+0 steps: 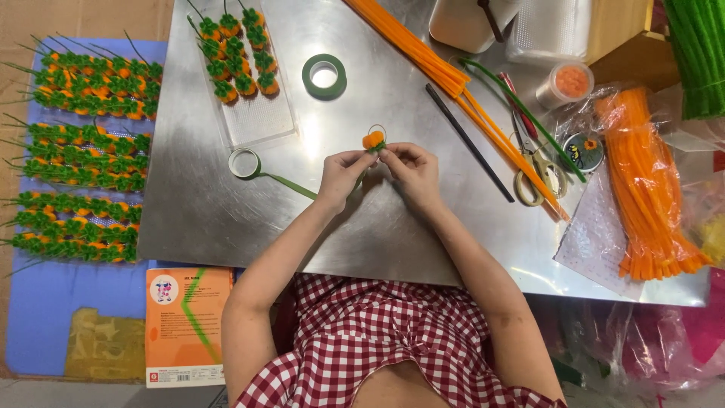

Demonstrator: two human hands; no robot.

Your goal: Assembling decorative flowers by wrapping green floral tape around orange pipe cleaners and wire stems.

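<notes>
A small orange pipe-cleaner flower [373, 140] with green at its base is pinched between my two hands above the metal table [226, 219]. My left hand [342, 174] grips it from the left and my right hand [411, 168] from the right. A strip of green floral tape runs from my left hand to a nearly spent tape roll [244, 162] lying to the left. A full green tape roll [325, 75] lies farther back.
Finished orange-and-green flowers [238, 53] lie on a clear tray at the back; several rows [83, 151] lie on a blue mat at left. Orange pipe cleaners [445, 75], a black stick [468, 142], scissors [535, 170], a bagged orange bundle [649, 189] and a bead jar [570, 81] sit at right.
</notes>
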